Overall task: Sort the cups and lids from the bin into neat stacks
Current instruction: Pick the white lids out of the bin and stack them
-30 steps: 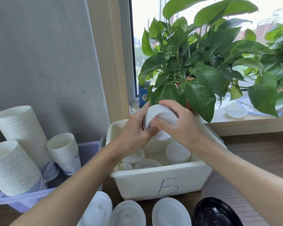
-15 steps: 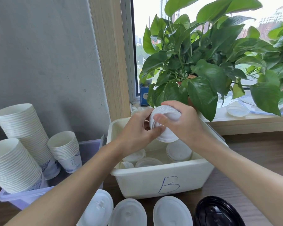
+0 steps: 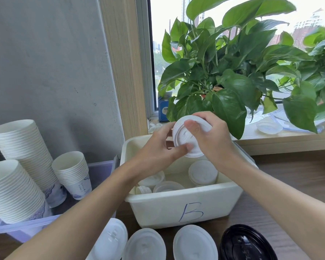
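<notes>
Since the earlier frame the lid stack has turned face-on to the viewer, with both hands staying above the bin
At 9 o'clock, cup stacks lean in a purple tray. At centre the left hand pinches the stack's lower rim, and the right hand curls over its top, thumb on the face, above loose lids in the bin. Risk: an uneven squeeze could fan the nested lids and spill them back. Plant leaves crowd 1 o'clock behind the right hand; bare table lies at 3 o'clock, set-down lids line 6 o'clock
</notes>
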### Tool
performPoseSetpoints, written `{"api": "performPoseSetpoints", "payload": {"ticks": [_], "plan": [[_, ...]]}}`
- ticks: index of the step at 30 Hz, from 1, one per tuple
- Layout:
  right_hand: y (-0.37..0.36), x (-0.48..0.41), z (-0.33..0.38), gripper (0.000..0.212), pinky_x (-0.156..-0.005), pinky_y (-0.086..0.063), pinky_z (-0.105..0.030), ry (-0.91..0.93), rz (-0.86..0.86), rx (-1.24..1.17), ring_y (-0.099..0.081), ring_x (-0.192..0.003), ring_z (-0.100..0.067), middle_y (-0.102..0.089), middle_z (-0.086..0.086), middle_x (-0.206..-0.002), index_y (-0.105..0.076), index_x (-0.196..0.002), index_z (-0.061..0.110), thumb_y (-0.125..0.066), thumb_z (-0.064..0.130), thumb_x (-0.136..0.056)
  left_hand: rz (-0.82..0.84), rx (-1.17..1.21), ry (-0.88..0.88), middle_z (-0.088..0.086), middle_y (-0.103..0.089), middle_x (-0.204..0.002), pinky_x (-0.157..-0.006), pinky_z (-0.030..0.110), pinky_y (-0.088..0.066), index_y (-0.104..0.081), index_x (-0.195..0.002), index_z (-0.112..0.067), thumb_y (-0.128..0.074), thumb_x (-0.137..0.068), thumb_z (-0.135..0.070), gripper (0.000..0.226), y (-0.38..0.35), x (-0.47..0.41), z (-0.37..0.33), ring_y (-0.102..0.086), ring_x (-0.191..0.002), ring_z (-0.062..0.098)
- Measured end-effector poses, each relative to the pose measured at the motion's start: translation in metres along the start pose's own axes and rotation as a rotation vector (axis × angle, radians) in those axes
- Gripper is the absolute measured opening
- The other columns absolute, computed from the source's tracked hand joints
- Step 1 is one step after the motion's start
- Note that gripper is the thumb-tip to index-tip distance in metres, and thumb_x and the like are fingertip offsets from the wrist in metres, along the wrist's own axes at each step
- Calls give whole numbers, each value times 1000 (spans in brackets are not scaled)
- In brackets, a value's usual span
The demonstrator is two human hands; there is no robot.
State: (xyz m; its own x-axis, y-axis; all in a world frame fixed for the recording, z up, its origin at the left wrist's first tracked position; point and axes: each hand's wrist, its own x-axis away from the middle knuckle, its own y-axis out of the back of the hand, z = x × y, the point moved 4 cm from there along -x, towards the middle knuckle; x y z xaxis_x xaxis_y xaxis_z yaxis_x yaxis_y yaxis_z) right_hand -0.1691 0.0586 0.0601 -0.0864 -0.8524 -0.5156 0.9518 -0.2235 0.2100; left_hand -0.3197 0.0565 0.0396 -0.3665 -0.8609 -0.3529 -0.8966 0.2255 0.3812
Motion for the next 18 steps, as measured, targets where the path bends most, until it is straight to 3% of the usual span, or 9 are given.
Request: {"api": "performPoseSetpoints", "payload": {"ticks": [4,7,9,11,14,18], "plan": [[-3,2,-1,37,-78,-48,-13,-8,63,9,-60,-92,1,-65,12,-99,-62,-110,22,-70,42,-80,-48,28,42,1,-66,-120,-95,29,-54,-53,-133,-17,-67,-94,-17,42,4,1,3,-65,-110,12],[-5,2,-2,53,-83,-49,-15,3,109,-29,-62,-98,0,-66,9,-106,-56,-124,22,-72,42,-78,-92,5,13,2,-63,-116,-83,19,-54,-53,-137,-19,-59,-99,-14,39,5,2,-3,-67,-102,16],[-8,2,-4,53,-83,-49,-15,-1,149,-13,-62,-98,-1,-66,11,-105,-56,-126,23,-71,43,-79,-125,2,32,0,-62,-118,-77,12,-50,-49,-142,-21,-58,-99,-23,44,5,2,-3,-68,-100,12],[-9,2,-6,46,-86,-47,-17,8,151,13,-60,-100,-1,-66,13,-107,-60,-123,22,-69,42,-83,-139,-16,67,-2,-64,-119,-77,11,-50,-50,-140,-21,-61,-97,-31,46,6,2,-1,-67,-100,7],[-8,0,-7,30,-92,-46,-24,-5,113,2,-59,-105,-6,-65,8,-112,-65,-113,23,-66,38,-87,-86,-54,69,0,-71,-104,-74,16,-48,-64,-121,-19,-65,-96,-28,27,5,0,0,-65,-88,7],[-11,0,-6,3,-90,-47,-26,15,134,22,-59,-102,-5,-63,5,-110,-62,-91,40,-63,39,-89,-63,-22,38,5,-73,-96,-72,18,-47,-69,-113,-17,-66,-91,-33,27,7,1,1,-63,-82,7]]}}
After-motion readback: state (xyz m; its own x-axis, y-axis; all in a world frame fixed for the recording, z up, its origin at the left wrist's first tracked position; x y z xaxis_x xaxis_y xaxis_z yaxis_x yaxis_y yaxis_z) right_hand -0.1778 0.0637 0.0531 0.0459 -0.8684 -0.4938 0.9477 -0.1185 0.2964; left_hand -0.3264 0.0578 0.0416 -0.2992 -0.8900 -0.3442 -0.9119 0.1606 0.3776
